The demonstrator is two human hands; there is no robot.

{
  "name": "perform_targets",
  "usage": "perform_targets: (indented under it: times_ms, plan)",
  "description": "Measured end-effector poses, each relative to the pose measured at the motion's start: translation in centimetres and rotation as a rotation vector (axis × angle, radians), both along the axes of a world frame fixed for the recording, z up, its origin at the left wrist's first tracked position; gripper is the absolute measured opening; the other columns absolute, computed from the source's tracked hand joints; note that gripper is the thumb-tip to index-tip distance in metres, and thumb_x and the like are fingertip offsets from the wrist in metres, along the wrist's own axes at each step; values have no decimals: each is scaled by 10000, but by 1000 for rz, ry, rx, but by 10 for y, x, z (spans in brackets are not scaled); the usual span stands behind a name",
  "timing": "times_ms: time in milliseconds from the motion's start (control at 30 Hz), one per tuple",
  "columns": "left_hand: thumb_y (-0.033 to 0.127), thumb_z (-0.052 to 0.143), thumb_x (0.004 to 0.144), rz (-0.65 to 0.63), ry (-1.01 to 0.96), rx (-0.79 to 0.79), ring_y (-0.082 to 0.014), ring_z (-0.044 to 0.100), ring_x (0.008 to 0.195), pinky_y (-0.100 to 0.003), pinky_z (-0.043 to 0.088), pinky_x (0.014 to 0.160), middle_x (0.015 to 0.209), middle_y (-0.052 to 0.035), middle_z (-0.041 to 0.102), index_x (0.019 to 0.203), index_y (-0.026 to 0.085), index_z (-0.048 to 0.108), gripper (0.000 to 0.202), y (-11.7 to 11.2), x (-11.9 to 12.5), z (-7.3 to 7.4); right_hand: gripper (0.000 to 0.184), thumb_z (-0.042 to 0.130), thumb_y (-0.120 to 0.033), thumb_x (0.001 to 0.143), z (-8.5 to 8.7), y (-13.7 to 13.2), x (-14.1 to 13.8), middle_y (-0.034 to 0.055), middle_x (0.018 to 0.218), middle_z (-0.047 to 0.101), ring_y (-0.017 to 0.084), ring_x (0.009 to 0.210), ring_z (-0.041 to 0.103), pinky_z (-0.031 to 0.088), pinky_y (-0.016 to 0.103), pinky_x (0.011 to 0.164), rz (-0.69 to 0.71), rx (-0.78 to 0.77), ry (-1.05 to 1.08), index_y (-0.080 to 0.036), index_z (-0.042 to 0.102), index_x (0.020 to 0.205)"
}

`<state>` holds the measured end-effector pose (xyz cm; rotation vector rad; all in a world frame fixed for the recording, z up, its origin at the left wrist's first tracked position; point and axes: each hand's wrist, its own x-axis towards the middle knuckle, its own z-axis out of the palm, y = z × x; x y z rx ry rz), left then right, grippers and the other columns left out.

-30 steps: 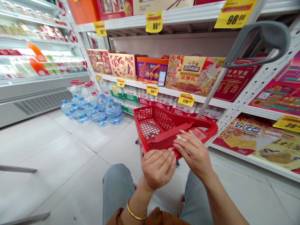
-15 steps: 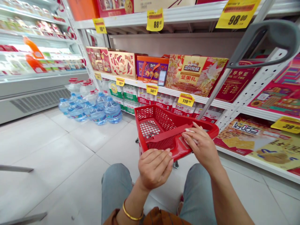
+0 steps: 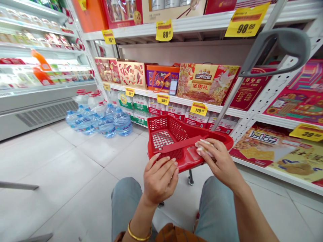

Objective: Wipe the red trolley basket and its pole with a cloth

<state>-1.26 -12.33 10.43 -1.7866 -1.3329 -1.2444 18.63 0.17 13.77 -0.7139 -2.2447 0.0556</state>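
A red plastic shopping cart (image 3: 180, 146) with a perforated basket stands before my knees. My left hand (image 3: 160, 178) is at its near left edge, fingers stretched out and slightly bent, with nothing visible in them. Over the flat panel (image 3: 194, 153) on the cart's near side, my right hand (image 3: 219, 158) is closed, its fingertips low on the surface. A pale, thin thing shows between those fingers, too covered to name. From the cart's right side a metal pole rises to a grey loop handle (image 3: 277, 53).
Behind the cart, a white shelf rack (image 3: 148, 92) holds gift boxes (image 3: 207, 82) and packs of bottled water. Large blue water jugs (image 3: 122, 121) stand on the floor to the left, near an open refrigerated case (image 3: 45, 107). More boxes (image 3: 267, 144) line the lower right shelf.
My left hand has shifted slightly left and down, its fingers straighter and more spread. My right hand has moved a little down on the panel. The camera view has tilted slightly up.
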Motion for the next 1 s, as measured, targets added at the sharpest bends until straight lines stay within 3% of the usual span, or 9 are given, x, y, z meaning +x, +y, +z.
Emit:
perform_targets:
  times_ms: [100,200,333,500,833,1000]
  plan:
    - [103,625,803,98,21,14,-198,679,967,-419,378,1059,1007,-51,746,1033,155,671,240,-4,13,8,340,549,-321,913,0,-6,-3,94,1173,628,235,1098,579,494,409,930,19,56,77,-257,580,1246]
    - [101,580,829,105,-8,-9,-215,656,1046,-427,374,1069,1089,-86,721,1084,116,653,265,0,30,13,348,567,-275,907,1,-16,-15,95,1199,633,222,1110,589,502,402,943,60,100,117,-246,563,1253]
    - [113,527,864,156,-21,-61,-228,661,1047,-404,427,1005,1128,-123,701,1122,74,632,281,11,41,6,326,515,-208,920,-4,-27,-32,101,1257,615,230,1190,551,490,435,976,149,141,58,-233,577,1240]
    - [146,534,893,188,46,-75,-209,695,954,-341,472,851,1099,-121,711,1104,84,641,245,15,36,-6,292,525,-206,913,-13,-26,-36,108,1230,632,227,1157,566,486,432,969,103,172,30,-201,606,1193]
    - [249,586,910,176,84,-97,-206,694,942,-333,467,838,1084,-103,721,1106,90,643,258,12,27,-2,234,523,-236,923,-14,-5,-20,67,1151,676,198,1091,606,372,496,1073,-2,132,30,-233,641,1125]
    - [251,570,922,175,90,-88,-211,694,943,-335,468,839,1075,-105,724,1108,89,642,258,13,26,-3,227,521,-233,923,-14,1,-15,85,1126,674,206,1057,610,448,443,992,-28,151,67,-211,652,1108]
